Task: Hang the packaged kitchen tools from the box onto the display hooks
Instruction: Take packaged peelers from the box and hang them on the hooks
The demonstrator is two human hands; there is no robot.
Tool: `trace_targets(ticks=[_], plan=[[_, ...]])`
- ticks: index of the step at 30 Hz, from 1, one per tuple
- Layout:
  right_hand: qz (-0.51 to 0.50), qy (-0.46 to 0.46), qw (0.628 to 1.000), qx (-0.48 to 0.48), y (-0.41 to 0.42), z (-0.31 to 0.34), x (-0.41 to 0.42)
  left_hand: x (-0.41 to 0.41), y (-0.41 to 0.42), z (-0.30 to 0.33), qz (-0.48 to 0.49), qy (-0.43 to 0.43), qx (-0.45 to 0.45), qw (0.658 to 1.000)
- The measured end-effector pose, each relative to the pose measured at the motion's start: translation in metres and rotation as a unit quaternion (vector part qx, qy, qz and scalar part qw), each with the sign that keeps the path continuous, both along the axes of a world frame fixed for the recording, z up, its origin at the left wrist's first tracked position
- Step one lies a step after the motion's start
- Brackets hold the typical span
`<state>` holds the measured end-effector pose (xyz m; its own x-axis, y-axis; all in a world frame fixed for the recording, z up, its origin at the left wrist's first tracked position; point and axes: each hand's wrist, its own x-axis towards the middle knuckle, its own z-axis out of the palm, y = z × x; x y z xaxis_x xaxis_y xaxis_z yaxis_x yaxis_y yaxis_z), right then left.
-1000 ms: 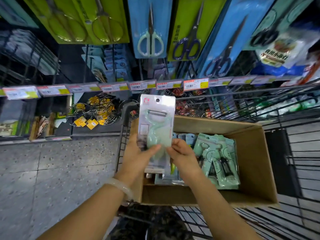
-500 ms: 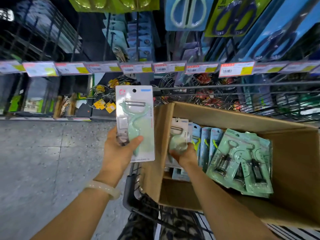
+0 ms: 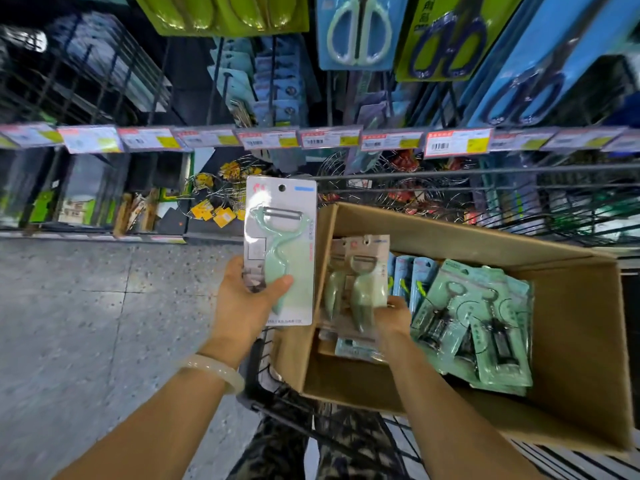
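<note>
My left hand (image 3: 247, 299) grips a carded pale green peeler (image 3: 280, 251), held upright to the left of the cardboard box (image 3: 575, 341), thumb across the handle. My right hand (image 3: 394, 318) is inside the box and grips the lower end of two more peeler packs (image 3: 358, 278), lifted a little above the stock. The box rests in a black wire cart (image 3: 263, 382). Also in the box are blue carded tools (image 3: 412, 278) standing on edge and green packs with dark openers (image 3: 485, 327) lying flat at the right.
Above hang carded scissors (image 3: 358, 29) and other tools on display hooks, behind a rail of price tags (image 3: 329, 138). Wire racks with yellow tags (image 3: 218, 202) sit on the low shelf. Grey speckled floor (image 3: 86, 323) lies at the left.
My left hand took the one peeler leftward, out over the box edge. My right hand went down into the box and has raised two more peeler packs.
</note>
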<state>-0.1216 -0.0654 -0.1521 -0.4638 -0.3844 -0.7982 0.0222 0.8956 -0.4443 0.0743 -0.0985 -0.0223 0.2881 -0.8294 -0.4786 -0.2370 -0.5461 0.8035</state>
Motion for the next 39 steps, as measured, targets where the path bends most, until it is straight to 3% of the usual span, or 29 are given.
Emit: trace_targets(ticks=[5,10,15,24,28,39], plan=[[-0.078,-0.012,0.995,-0.066,0.024,0.036,-0.041,-0.015,0.008,0.003,-0.007,0.017,-0.005,1.0],[-0.149,-0.096,0.973,-0.144,0.039,0.083,-0.062,-0.027,0.021,0.01,0.006,0.064,-0.009,0.998],[-0.134,-0.124,0.955,-0.233,0.024,0.128,-0.032,-0.016,0.028,0.02,0.005,0.084,-0.021,0.996],[0.034,-0.122,0.927,-0.352,0.004,0.2,0.095,0.076,0.043,0.072,0.064,0.127,-0.108,0.984],[0.058,-0.102,0.915,-0.385,0.004,0.219,0.175,0.147,0.059,0.098,0.09,0.138,-0.152,0.975],[0.159,-0.163,0.861,-0.455,0.0,0.279,0.376,0.34,0.089,0.158,0.175,0.1,-0.253,0.946]])
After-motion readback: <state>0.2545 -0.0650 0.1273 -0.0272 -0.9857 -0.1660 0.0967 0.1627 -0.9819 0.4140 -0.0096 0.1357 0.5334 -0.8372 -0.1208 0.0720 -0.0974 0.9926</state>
